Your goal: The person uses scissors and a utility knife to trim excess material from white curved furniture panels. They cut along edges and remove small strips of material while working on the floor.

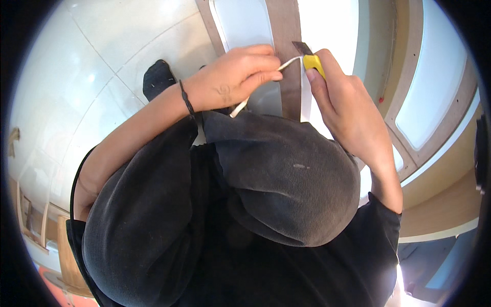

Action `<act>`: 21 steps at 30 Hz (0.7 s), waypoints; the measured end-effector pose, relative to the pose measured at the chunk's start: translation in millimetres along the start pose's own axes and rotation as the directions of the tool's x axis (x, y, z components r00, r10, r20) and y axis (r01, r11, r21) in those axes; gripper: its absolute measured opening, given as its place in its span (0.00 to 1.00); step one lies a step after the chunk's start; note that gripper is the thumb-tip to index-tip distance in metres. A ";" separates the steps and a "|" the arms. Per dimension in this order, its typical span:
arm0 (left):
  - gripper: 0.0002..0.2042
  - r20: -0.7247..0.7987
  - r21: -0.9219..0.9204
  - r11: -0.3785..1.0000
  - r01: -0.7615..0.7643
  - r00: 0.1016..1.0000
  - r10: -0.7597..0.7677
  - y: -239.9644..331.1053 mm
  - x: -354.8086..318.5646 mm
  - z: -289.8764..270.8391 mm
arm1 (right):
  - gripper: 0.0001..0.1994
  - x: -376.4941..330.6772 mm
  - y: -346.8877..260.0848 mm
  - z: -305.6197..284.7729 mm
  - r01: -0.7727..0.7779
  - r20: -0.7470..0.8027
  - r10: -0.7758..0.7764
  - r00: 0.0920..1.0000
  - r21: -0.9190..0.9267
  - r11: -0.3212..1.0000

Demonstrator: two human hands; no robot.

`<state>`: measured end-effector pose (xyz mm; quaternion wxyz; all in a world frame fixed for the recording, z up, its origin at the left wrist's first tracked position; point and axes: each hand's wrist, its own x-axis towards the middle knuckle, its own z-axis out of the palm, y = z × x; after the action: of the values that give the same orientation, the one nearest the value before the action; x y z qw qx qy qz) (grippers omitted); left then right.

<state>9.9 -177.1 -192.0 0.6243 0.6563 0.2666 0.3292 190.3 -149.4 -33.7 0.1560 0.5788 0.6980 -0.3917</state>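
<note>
My left hand (230, 77), with a dark band at its wrist, is closed in a pinch on a thin white cord (239, 108). One short end of the cord hangs below the fingers, and the other stretches right toward the knife. In my right hand (348, 102) is a yellow utility knife (313, 65), its dark blade out and pointing up and left. My right thumb presses along its handle. The cord's far end comes close to the knife; whether they touch I cannot tell.
My bent knees (286, 179) in dark trousers rise below the hands. A brown wooden frame (286, 30) with pale panels lies beyond them, and another framed panel (434, 77) stands at right. Pale floor tiles (92, 61) spread at left, with a dark-covered foot (158, 79) on them.
</note>
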 end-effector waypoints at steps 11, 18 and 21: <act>0.11 0.067 0.023 0.997 0.068 0.995 -0.069 1.3 -2.1 -2.2 | 0.08 -7.9 -3.0 -2.9 -0.097 0.069 0.097 0.993 0.001 0.995; 0.11 0.119 0.160 0.986 0.051 0.990 -0.071 1.6 -6.4 -5.9 | 0.09 -4.4 -1.4 4.2 -0.050 0.043 0.049 0.998 0.016 0.999; 0.11 0.071 0.199 0.980 0.009 0.997 -0.023 2.0 -7.0 -3.2 | 0.08 -14.4 -0.9 6.3 -0.109 0.038 0.111 0.993 -0.040 0.993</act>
<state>2.8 -180.5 -190.7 0.5678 0.7248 0.2802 0.2717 192.1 -163.9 -27.8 0.2023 0.6053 0.6690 -0.3809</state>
